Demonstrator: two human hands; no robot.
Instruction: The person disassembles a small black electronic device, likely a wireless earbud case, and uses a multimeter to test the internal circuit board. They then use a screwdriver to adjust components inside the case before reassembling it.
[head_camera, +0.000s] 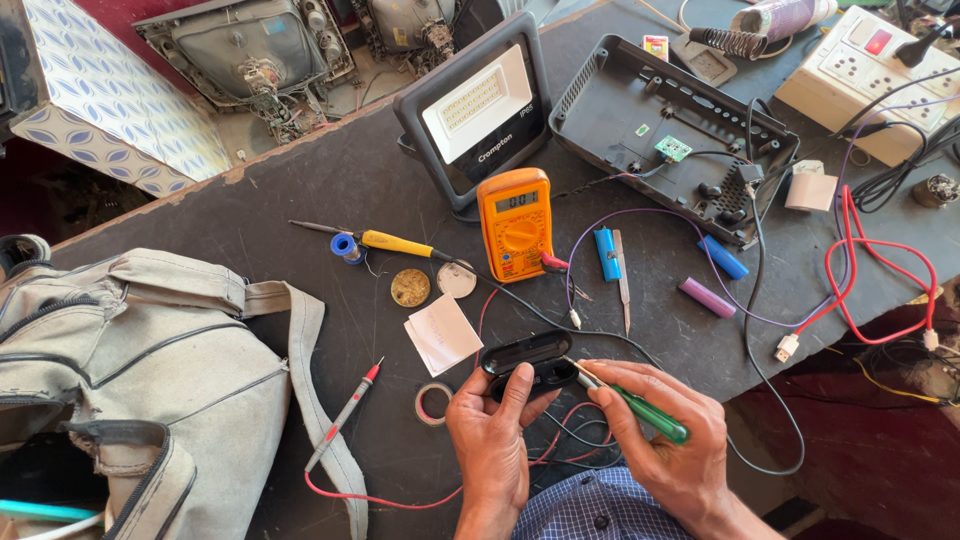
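Note:
My left hand grips a small black oval case with its lid open, held just above the dark workbench. My right hand holds a green-handled screwdriver; its metal tip rests at the right edge of the case. Both hands are near the front edge of the bench, over loose red and black wires.
An orange multimeter, a yellow soldering iron, a floodlight, an open black plastic housing and a red probe lie on the bench. A grey bag fills the left. A white power strip sits far right.

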